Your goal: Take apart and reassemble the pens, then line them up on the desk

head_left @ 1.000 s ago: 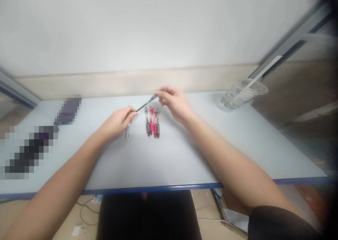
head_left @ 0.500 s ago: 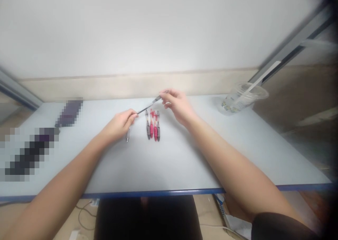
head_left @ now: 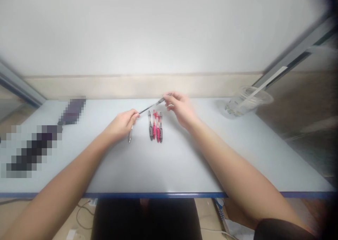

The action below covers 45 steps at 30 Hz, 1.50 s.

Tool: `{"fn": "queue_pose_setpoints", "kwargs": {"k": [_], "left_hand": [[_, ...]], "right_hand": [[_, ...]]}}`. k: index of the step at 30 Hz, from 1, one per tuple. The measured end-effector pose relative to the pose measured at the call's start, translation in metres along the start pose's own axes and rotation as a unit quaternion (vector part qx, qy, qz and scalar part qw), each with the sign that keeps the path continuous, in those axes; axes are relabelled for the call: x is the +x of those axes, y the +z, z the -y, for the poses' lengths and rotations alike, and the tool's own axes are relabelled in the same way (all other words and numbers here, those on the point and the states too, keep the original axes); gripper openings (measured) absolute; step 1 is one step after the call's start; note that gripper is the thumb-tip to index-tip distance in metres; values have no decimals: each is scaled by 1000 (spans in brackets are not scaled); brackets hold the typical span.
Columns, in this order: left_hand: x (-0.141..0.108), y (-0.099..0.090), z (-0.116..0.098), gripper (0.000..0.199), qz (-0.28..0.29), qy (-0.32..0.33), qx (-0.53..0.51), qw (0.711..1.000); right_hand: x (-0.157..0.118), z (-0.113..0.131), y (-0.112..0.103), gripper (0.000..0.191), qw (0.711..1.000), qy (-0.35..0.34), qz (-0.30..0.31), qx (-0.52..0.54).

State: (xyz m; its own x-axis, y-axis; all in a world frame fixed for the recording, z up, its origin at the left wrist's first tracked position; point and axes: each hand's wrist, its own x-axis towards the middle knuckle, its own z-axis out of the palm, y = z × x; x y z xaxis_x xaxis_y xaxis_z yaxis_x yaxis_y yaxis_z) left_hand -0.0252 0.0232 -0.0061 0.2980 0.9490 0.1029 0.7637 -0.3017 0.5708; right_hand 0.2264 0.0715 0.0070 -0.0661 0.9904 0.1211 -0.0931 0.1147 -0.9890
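Note:
My left hand (head_left: 121,125) grips a grey pen barrel (head_left: 130,135), whose tip juts out below my fingers. A thin dark pen refill (head_left: 150,107) runs from that hand up to my right hand (head_left: 181,109), whose thumb and fingers pinch its far end. Just beneath the refill, several pink and grey pens (head_left: 155,127) lie side by side on the table, close together. Neither hand touches that row.
The pale table (head_left: 185,166) has a blue front edge. A clear plastic cup (head_left: 246,102) holding a white stick stands at the back right. Two pixelated dark objects (head_left: 72,111) lie at the left. A wall rises behind.
The whole scene sits slightly lower and further right in view. My right hand has drifted a little away from my left, with the refill still between them.

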Motion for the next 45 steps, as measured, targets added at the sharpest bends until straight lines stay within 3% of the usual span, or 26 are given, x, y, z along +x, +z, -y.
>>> {"fn": "queue_pose_setpoints", "kwargs": {"k": [9, 14, 18, 30, 37, 45], "left_hand": [[-3, -1, -11, 33, 5, 7, 5, 1000], [-2, 2, -4, 35, 1, -4, -8, 1000], [-1, 4, 0, 36, -2, -7, -16, 1000], [-1, 3, -6, 35, -5, 9, -10, 1000], [0, 7, -1, 38, -4, 17, -25, 1000], [-3, 6, -4, 38, 12, 22, -68, 997]], "right_hand": [[-2, -6, 3, 30, 999, 18, 32, -10], [0, 1, 1, 26, 1000, -11, -1, 11], [2, 1, -3, 26, 1000, 4, -8, 5], [-4, -8, 9, 31, 999, 28, 43, -3], [-10, -7, 12, 34, 991, 43, 122, -25], [-7, -1, 1, 34, 970, 22, 215, -112]]}}
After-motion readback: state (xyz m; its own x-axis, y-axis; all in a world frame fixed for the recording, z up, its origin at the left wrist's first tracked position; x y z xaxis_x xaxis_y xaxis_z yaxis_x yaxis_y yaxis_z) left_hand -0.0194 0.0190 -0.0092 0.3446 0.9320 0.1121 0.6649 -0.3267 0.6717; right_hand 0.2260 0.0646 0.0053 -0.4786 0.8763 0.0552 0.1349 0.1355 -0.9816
